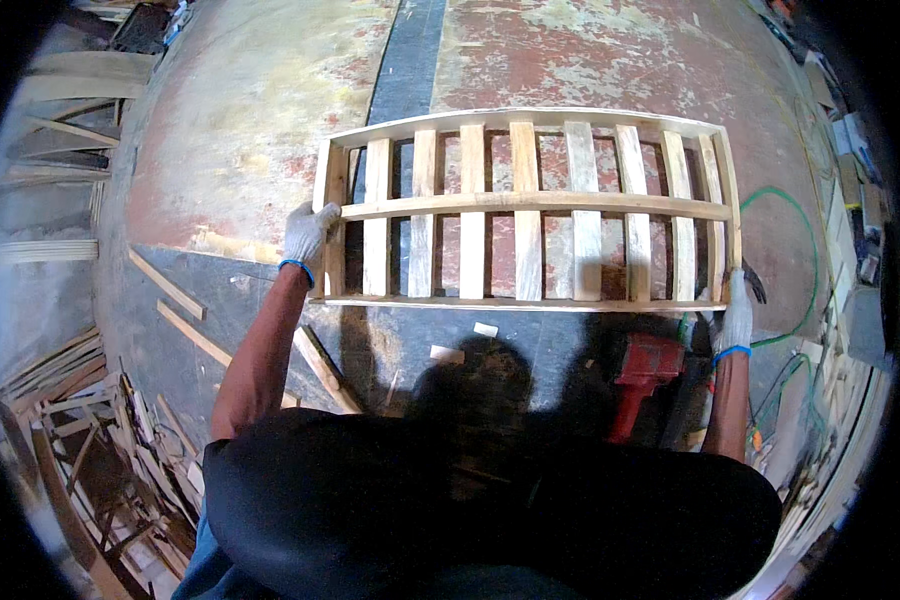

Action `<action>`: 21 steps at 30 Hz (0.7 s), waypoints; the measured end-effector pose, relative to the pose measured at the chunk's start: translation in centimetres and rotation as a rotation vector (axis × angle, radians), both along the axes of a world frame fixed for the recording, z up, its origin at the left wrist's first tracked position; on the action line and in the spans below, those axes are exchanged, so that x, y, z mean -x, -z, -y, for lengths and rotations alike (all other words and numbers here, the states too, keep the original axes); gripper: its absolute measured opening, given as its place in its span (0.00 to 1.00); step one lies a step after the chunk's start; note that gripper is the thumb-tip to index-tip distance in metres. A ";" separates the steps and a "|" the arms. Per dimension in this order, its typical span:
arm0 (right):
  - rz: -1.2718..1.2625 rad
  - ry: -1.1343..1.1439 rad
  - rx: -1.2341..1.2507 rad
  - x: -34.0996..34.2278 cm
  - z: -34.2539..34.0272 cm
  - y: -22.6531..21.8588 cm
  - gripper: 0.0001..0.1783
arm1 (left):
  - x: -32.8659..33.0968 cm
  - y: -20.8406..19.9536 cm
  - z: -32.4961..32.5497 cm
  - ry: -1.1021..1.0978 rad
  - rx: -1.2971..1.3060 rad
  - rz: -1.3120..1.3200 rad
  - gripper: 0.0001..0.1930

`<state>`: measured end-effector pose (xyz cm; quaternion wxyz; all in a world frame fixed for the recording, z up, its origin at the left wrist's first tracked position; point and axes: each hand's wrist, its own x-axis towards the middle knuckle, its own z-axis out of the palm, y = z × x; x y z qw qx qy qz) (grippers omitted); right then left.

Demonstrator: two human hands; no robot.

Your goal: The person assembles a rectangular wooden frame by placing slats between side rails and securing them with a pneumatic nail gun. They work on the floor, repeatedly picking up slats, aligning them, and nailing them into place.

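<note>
A long slatted wooden frame (526,205), like a small pallet, spans the space in front of me. Several pale cross slats run between its two long sides, and one lengthwise rail crosses over them. My left hand (308,238), in a whitish knit glove with a blue cuff, is closed round the left end board. At the near right corner, my right hand (736,315), gloved alike, grips the right end. A dark curved metal piece (755,283), perhaps a hammer's claw, juts out beside that hand; whether I hold it too is hidden.
A red nail gun (645,375) rests on the dark floor strip near my right forearm. Loose wooden strips (195,332) lie at the left. A green hose (810,250) curls at the right. Scrap wood (135,450) is heaped at the lower left.
</note>
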<state>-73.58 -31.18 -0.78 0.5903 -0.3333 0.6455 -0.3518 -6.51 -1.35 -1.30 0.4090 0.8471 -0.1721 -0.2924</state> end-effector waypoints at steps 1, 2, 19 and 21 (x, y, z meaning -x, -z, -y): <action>-0.004 0.029 0.008 -0.2 -0.1 0.3 0.25 | -0.2 -0.3 0.0 -0.021 -0.005 -0.013 0.20; -0.009 0.059 0.016 -0.5 -0.3 0.7 0.25 | -0.5 -0.6 -0.1 -0.041 -0.008 -0.026 0.19; -0.950 -0.676 0.564 -11.9 3.1 0.4 0.29 | -13.6 3.1 -5.3 0.030 -0.155 0.144 0.33; -0.995 -0.649 0.459 -14.3 4.3 0.4 0.32 | -15.8 4.3 -6.4 0.159 -0.386 0.340 0.33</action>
